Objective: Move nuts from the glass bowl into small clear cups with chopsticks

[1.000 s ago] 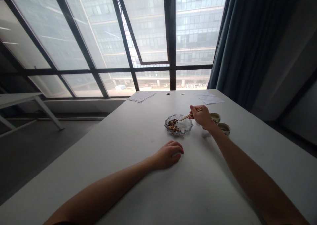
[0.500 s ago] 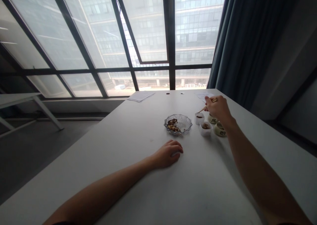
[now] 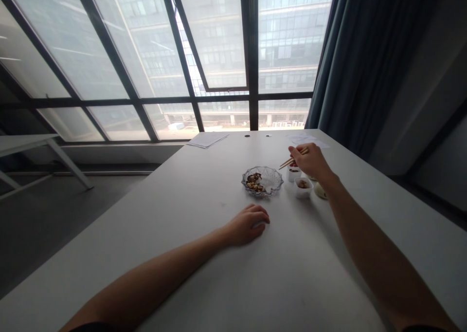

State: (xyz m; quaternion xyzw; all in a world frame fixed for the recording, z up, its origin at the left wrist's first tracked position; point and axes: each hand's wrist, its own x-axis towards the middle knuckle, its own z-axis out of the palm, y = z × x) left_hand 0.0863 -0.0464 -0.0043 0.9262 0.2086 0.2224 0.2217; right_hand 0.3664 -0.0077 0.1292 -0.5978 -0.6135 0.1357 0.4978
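Note:
My right hand [image 3: 308, 160] holds a pair of wooden chopsticks [image 3: 292, 161], their tips angled down and left just above a small white cup [image 3: 294, 175] with something dark red inside. A second small white cup [image 3: 303, 188] holding nuts stands just in front of it. To the left sits a ribbed glass dish [image 3: 261, 181] with a mix of nuts and dark pieces [image 3: 254, 182] in its left half. My left hand [image 3: 248, 225] rests on the white table [image 3: 292, 273], fingers loosely curled, touching nothing else. A cream ceramic cup [image 3: 321, 191] is partly hidden behind my right wrist.
Loose sheets of paper [image 3: 207, 139] lie at the far edge of the table, with more paper [image 3: 306, 139] to the right. A second white table [image 3: 25, 143] stands at the left. Large windows and a dark curtain [image 3: 357, 64] lie beyond the far edge.
My right hand has moved left, away from the ceramic cups, bringing the chopstick tips over the white cup. It now hides most of the ceramic cups. My left hand has not moved.

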